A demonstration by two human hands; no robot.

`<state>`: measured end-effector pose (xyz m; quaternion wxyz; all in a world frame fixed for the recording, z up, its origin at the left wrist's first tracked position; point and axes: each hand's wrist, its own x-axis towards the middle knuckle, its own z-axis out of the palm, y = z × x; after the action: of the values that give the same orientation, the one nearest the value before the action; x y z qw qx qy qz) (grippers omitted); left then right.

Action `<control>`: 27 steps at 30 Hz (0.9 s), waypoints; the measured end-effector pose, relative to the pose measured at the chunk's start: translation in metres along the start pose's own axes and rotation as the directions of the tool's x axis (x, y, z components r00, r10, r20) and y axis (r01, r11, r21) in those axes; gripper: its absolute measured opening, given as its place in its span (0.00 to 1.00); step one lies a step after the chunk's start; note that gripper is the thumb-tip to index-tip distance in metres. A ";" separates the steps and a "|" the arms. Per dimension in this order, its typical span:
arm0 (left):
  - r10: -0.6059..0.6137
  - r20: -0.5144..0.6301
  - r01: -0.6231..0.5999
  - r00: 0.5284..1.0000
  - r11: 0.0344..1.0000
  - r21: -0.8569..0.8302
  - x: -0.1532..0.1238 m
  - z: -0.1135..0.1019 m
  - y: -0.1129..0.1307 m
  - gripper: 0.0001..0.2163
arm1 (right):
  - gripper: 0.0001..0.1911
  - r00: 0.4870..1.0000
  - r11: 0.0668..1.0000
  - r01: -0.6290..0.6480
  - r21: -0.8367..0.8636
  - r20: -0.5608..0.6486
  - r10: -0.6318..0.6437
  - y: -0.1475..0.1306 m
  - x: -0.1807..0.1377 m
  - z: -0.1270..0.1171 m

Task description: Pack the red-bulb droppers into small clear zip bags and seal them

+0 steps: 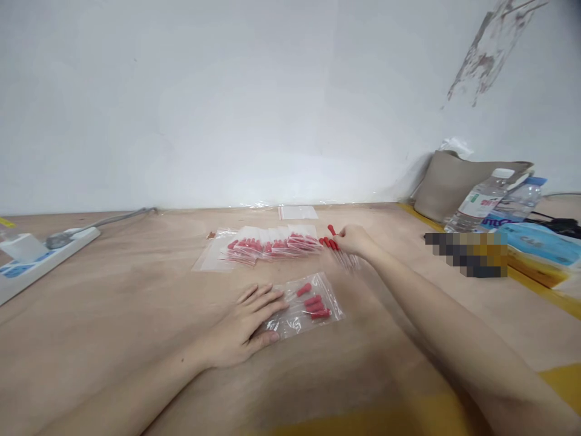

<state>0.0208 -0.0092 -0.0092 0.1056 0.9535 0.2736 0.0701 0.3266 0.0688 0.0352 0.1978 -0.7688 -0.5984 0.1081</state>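
Note:
My left hand (249,321) lies flat with fingers spread, its fingertips and thumb resting on the left part of a clear zip bag (293,321). Inside that bag are several red-bulbed droppers (313,303). Farther off to the right, my right hand (354,240) is closed in a pinch on a dropper whose red bulb (331,230) sticks out left of the fingers. Loose droppers (333,244) with red bulbs and thin clear stems lie just under this hand. Left of them, filled zip bags (272,245) of red-bulbed droppers overlap in a row.
Flat clear bags (209,254) lie left of the row, and another bag (298,212) lies by the wall. At far left is a power strip (49,260). On the right stand water bottles (481,200), a blue tissue pack (540,242) and a grey-beige bag (447,184).

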 end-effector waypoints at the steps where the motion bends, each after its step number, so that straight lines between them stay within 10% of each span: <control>1: 0.000 -0.007 0.000 1.000 1.000 -0.002 0.000 0.000 0.000 0.22 | 0.09 1.000 0.998 0.009 0.067 -0.021 -0.008 0.005 -0.005 -0.004; 7: 0.010 -0.029 -0.010 1.000 1.000 -0.005 0.001 0.000 0.000 0.22 | 0.31 0.989 0.560 0.105 0.822 -0.144 0.027 0.030 -0.052 0.012; 16: -0.001 -0.025 0.001 1.000 1.000 -0.001 0.002 0.001 0.001 0.22 | 0.24 0.988 0.179 -0.133 0.975 0.117 0.097 0.015 -0.082 0.051; 27: 0.009 -0.044 -0.009 0.999 1.000 -0.001 0.001 0.001 0.000 0.22 | 0.21 0.950 0.383 -0.158 0.910 0.246 -0.194 0.024 -0.087 0.053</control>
<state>0.0219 -0.0089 -0.0101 0.0998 0.9529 0.2715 0.0915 0.3036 -0.0101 -0.0294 0.4949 -0.4941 -0.4682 0.5401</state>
